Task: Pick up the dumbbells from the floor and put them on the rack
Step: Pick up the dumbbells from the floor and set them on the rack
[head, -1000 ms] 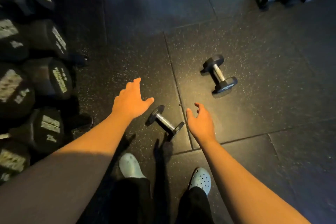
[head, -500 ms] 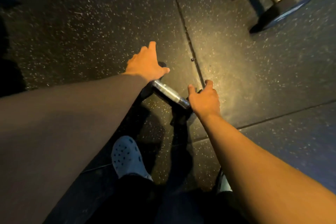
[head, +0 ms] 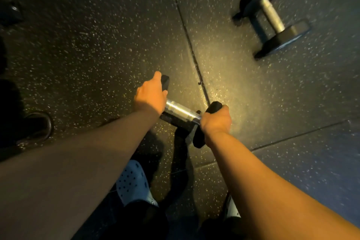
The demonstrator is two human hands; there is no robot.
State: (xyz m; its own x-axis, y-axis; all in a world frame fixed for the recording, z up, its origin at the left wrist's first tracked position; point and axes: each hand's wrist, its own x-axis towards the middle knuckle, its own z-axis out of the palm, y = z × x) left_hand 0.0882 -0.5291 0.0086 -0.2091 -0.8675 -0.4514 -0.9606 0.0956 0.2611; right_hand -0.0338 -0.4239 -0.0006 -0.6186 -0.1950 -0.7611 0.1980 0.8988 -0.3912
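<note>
Both hands are on the near dumbbell [head: 182, 112], which lies low over the speckled black rubber floor [head: 97, 45] just left of a seam between floor tiles. The left hand [head: 150, 95] is wrapped over the dumbbell's far-left black head, fingers curled down its outer face. The right hand [head: 216, 121] is clenched around the near-right head, knuckles up, with the dark edge of that head showing above and below the fist. Between the 2 hands the bare chrome handle runs diagonally and catches the light. Whether the weight is touching the floor cannot be told; a dark shadow sits right under it.

A second dumbbell [head: 272, 19] lies on the floor far to the right, well apart from the hands, its chrome handle also on a diagonal and its edges blurred.

Near the bottom, a pale perforated clog [head: 134, 183] stands on the floor below the left forearm, and only a sliver of another shoe shows beside the right forearm.
</note>
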